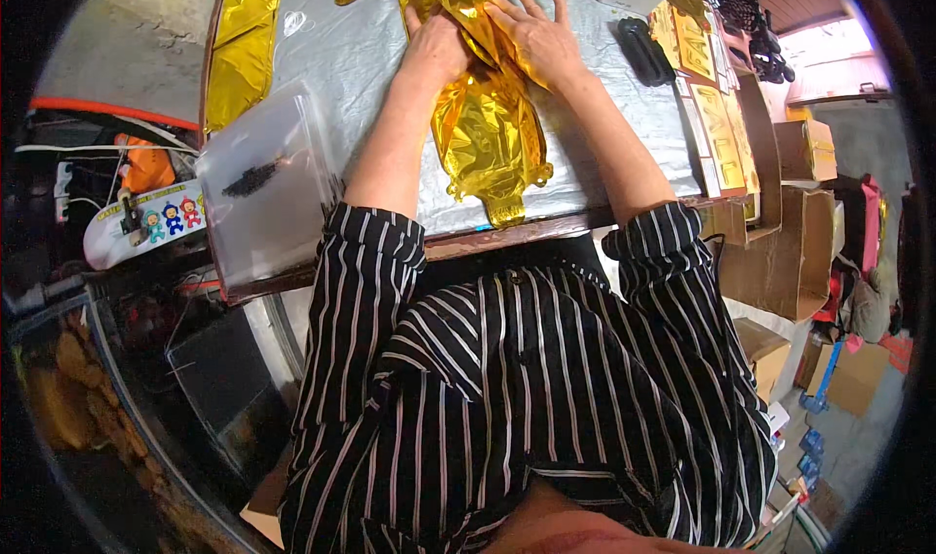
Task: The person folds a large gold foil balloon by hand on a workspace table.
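A gold foil balloon (488,130), uninflated and creased, lies lengthwise on the silver-covered table, its narrow tail reaching the near edge. My left hand (436,51) is at the balloon's left side, with its fingers partly hidden by a fold of foil that it grips. On the other side my right hand (542,47) rests against the foil's edge, fingers stretched out and spread. Between both hands the foil is gathered into a raised, twisted fold. The balloon's far end runs out of the picture at the top.
A clear plastic sleeve stack (278,193) overhangs the table's left corner, near another gold foil sheet (244,52). At the right lie a black tray (644,53) and flat gold-printed packages (723,137). Cardboard boxes (780,247) stand beyond the right edge; a skateboard (146,227) is at left.
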{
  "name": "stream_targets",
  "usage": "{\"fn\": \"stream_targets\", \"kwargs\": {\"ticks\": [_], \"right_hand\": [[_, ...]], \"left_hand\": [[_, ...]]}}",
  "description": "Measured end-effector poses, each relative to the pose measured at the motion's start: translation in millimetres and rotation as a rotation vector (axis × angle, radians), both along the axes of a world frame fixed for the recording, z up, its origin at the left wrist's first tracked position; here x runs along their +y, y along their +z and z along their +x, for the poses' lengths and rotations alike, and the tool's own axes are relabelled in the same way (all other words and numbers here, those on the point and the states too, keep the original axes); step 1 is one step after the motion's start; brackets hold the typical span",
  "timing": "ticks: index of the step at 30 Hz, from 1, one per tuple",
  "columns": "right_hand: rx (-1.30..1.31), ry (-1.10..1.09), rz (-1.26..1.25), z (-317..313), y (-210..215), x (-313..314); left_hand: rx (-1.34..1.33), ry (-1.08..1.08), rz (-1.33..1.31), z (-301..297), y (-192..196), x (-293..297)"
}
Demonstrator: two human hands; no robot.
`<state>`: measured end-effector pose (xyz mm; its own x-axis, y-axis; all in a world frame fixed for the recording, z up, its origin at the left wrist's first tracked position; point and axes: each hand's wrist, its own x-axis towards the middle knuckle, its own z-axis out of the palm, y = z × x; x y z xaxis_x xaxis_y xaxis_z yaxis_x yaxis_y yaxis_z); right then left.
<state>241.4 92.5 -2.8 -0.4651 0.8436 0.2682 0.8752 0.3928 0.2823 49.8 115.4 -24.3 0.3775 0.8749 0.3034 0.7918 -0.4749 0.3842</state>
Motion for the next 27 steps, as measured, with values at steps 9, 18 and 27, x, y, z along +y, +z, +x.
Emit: {"fn": "stream_targets", "kwargs": {"ticks": [9,18,27], "right_hand": [[0.058,0.056,-0.012,-3,1,-1],[-0.042,-0.041,-0.051,-5,5,-4],[0.100,0.021,0.003,-7,-1,-4]], "left_hand": [[0.111,-0.015,-0.044,-12,3,9],[-0.487,0.271,0.265,-66,38,8],[-0.122,-0.258,0.198,-10,34,12]]}}
